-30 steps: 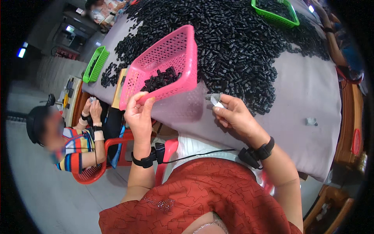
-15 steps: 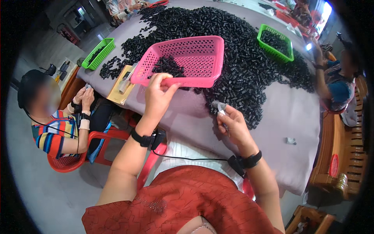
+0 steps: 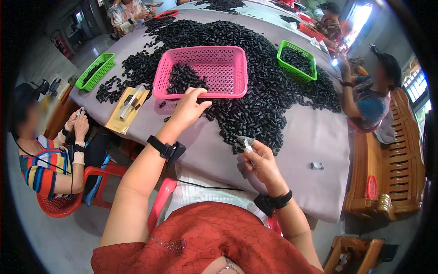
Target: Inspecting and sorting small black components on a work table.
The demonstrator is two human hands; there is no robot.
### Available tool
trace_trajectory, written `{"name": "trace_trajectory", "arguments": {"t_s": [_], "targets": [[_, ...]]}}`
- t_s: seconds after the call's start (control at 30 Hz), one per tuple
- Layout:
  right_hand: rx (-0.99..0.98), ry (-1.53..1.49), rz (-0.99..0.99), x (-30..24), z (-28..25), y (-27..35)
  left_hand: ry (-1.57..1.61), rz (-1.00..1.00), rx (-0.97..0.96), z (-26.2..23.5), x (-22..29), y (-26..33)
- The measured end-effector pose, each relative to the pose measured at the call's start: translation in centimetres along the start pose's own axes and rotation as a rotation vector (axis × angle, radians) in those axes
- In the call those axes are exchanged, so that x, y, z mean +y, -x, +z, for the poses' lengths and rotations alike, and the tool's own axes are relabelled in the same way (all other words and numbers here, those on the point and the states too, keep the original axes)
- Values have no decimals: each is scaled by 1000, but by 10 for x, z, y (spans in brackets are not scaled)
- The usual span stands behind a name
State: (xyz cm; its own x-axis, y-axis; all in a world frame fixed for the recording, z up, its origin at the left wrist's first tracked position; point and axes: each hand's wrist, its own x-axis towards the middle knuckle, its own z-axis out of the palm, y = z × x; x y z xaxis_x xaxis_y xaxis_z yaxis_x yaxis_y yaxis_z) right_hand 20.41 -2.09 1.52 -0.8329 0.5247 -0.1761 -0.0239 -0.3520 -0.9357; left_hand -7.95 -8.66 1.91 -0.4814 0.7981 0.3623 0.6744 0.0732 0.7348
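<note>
My left hand [image 3: 189, 108] rests on the near rim of a pink plastic basket [image 3: 226, 86], fingers loosely spread. The basket lies flat on the table and holds a small heap of black plastic pieces [image 3: 182, 78]. My right hand [image 3: 260, 162] is closed on a small pale tool [image 3: 248, 144] at the near edge of a large pile of black pieces [image 3: 255, 105]. Both wrists carry black bands.
The grey-covered table [image 3: 305, 137] bears two green baskets [image 3: 296, 59] [image 3: 95, 71] and a yellow card with small parts [image 3: 125, 109]. A person in a striped shirt [image 3: 43, 160] sits at left, another person [image 3: 369, 96] at right. A wooden bench [image 3: 397, 169] stands on the right.
The pink basket, tilted up in my left hand a second ago, now lies flat on the table. My left hand has loosened onto its rim. My right hand stays closed on the tool.
</note>
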Motion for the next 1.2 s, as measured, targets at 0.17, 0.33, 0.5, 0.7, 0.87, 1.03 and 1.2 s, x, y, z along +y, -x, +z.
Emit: {"name": "trace_trajectory", "arguments": {"t_s": [0.17, 0.33, 0.5, 0.7, 0.87, 1.03, 1.2], "targets": [[27, -3, -19, -8, -8, 13, 164, 83, 70, 0, 6, 12], [182, 24, -85, -5, -33, 17, 237, 184, -74, 18, 34, 32], [487, 2, -266, 1, -74, 17, 21, 424, -235, 59, 50, 35], [627, -93, -307, 5, -102, 19, -134, 467, -280, 103, 81, 1], [554, 102, -282, 7, -91, 17, -351, 256, -292, 126, 77, -23], [540, 89, -283, 11, -98, 19, -469, 223, -308, 137, 67, -16], [545, 145, -278, 7, -92, 24, -476, 327, -220, 131, 56, -3]]}}
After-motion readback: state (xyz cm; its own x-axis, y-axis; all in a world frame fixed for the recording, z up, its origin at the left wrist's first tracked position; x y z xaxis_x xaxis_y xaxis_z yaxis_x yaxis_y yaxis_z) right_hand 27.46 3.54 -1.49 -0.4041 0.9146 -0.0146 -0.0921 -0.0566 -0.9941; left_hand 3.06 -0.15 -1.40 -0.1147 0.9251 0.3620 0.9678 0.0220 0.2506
